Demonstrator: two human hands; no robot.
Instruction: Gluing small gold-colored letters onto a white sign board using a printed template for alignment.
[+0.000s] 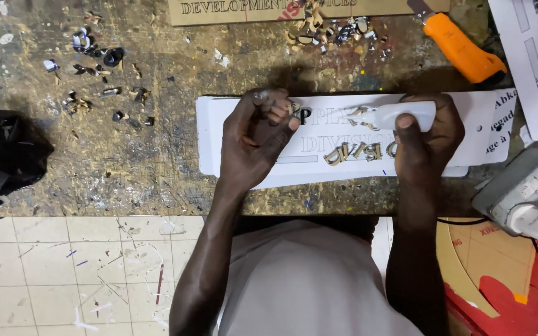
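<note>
Hands over white sign board [474,134] on scarred tabletop [126,162]: left hand [258,140] pinching small cut letter [303,114], right hand [428,134] closed round white-handled knife [400,116]. Knife lying crosswise, tip toward left hand, letter just beside. Loose cut letters [353,151] between hands.

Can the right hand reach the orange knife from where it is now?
Probably yes. The orange knife lies uncovered on the workbench, just beyond the right hand, with nothing between them. But that hand already grips a white tool, which it must put down first.
</note>
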